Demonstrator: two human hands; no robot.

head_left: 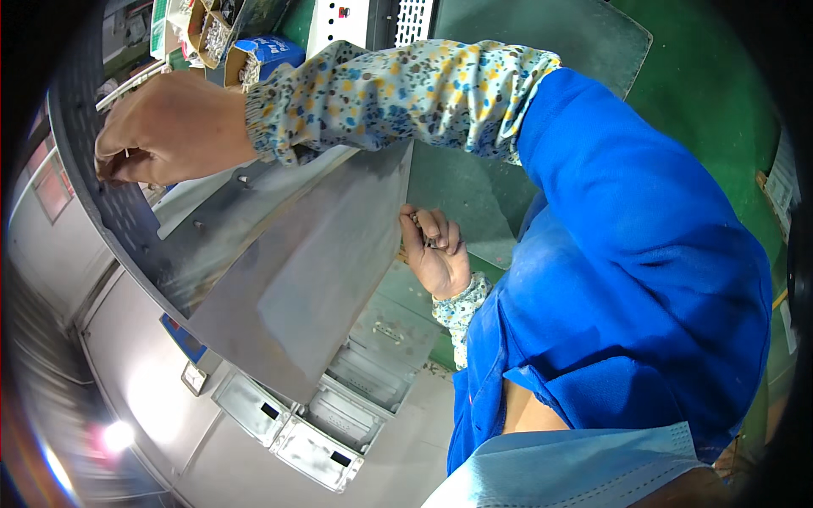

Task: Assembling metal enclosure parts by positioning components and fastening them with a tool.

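Observation:
A large grey sheet-metal panel [330, 271] stands tilted in front of me, with small studs along its inside and a dark slotted edge at the far left. My right hand [174, 127] reaches across to that slotted edge, its fingers pinched together. Between them shows the tip of a small pale pin-like piece [129, 154]. Closer to my body, beside the panel's right edge, my left hand [440, 258] is turned palm up. Its fingers curl over several small metal fasteners [430, 243], partly hidden by the fingers.
Cardboard bins of small metal parts [216, 41] and a blue box [269, 52] stand beyond my right forearm. A white perforated metal piece [413, 21] lies near a dark green mat [542, 34]. Below the panel are several light grey metal housings [318, 453].

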